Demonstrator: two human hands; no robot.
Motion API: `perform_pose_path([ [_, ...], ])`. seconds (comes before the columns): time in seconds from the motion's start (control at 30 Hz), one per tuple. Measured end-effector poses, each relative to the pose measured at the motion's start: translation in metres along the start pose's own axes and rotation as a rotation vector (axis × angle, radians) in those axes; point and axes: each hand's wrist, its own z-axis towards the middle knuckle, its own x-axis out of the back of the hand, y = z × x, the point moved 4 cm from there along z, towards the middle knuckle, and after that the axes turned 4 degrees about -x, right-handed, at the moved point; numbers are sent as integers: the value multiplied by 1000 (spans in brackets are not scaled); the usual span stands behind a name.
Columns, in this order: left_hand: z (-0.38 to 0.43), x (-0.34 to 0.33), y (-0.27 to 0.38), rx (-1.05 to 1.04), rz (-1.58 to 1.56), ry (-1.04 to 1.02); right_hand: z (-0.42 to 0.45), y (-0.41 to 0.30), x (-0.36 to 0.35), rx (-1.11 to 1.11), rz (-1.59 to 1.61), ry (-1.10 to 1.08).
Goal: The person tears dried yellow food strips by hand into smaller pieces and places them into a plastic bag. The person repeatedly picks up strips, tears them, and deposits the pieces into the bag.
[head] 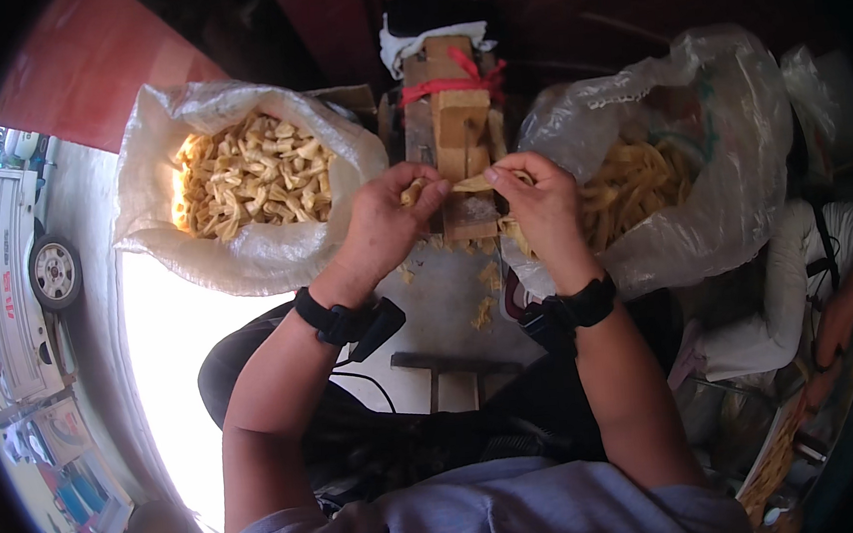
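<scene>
My left hand (pixel 390 220) pinches a pale yellow piece (pixel 413 191), bunched up between thumb and fingers. From my right hand (pixel 543 196), a flat strip of the same yellowish, skin-like material (pixel 473 184) stretches towards my left thumb. Whether the strip and the bunched piece are joined cannot be seen. Both hands are over the near end of a wooden block device (pixel 463 160), bound with a red cloth strip (pixel 450 84). More of the material (pixel 518 235) dangles beneath my right palm.
On the left, a woven plastic sack (pixel 140 161) holds many knotted pieces (pixel 261 174). A clear plastic bag (pixel 742 129) with loose strips (pixel 634 186) stands right. Scraps (pixel 484 313) lie on the floor. Another person's sleeve (pixel 755 331) shows at far right; a parked vehicle (pixel 19 291) is outside.
</scene>
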Motion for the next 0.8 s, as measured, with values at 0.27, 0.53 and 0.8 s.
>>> perform_pose_path([
  [0.27,-3,11,-15,-22,75,69,-10,-2,-4,127,59,20],
  [0.53,-43,14,35,-121,-207,-206,-49,-25,-8,-75,191,-393],
  [0.8,-55,5,31,122,-111,-210,-74,-62,-23,840,-431,-157],
])
